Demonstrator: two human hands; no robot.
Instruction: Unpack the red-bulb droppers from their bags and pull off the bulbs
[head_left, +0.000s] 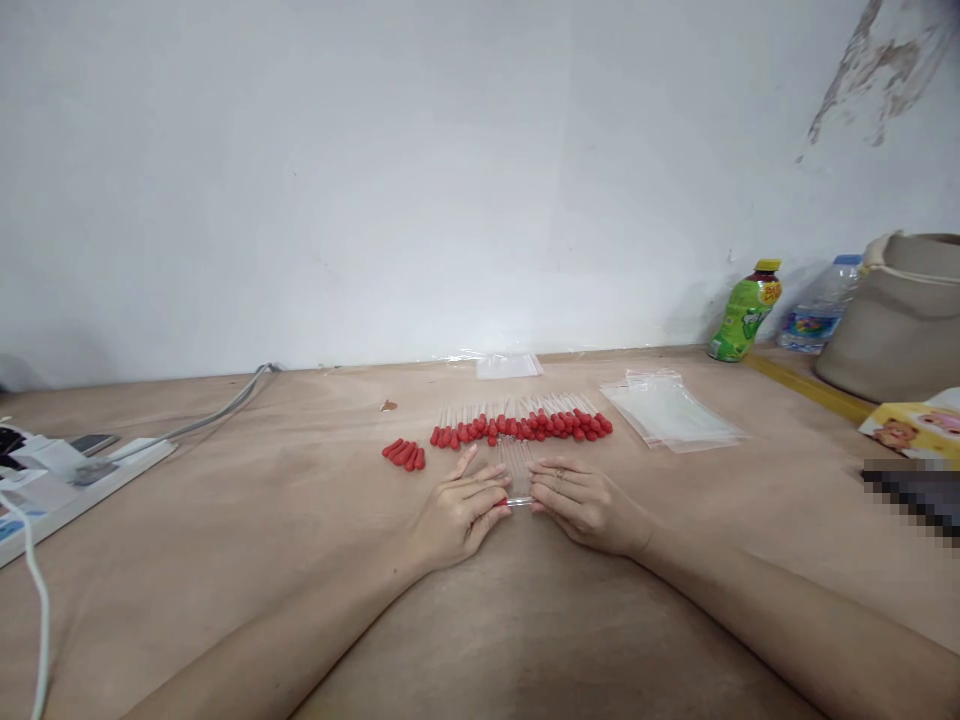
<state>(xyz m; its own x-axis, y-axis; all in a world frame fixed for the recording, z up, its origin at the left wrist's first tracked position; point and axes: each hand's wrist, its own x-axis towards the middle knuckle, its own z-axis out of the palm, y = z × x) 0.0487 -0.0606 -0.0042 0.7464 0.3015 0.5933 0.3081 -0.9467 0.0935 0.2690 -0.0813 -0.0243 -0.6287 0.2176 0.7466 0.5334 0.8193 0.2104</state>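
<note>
Between my hands, a clear glass dropper tube (pixel 519 502) lies sideways, its left end at a red rubber bulb. My left hand (pixel 461 510) pinches the bulb, which is mostly hidden by the fingers. At the tube's other end, the fingers of my right hand (pixel 589 505) are closed on the glass. Several bare glass tubes (pixel 515 453) lie side by side just beyond my fingertips. Behind them is a row of droppers with red bulbs (pixel 525 427), bulbs toward me. A few loose red bulbs (pixel 405 455) sit left of that row.
Clear plastic bags (pixel 671 412) are stacked at the right, with another bag (pixel 508 367) near the wall. A green bottle (pixel 742 315), a water bottle (pixel 817 310) and a beige container (pixel 892 320) stand back right. At left are a power strip (pixel 142 460) and cables.
</note>
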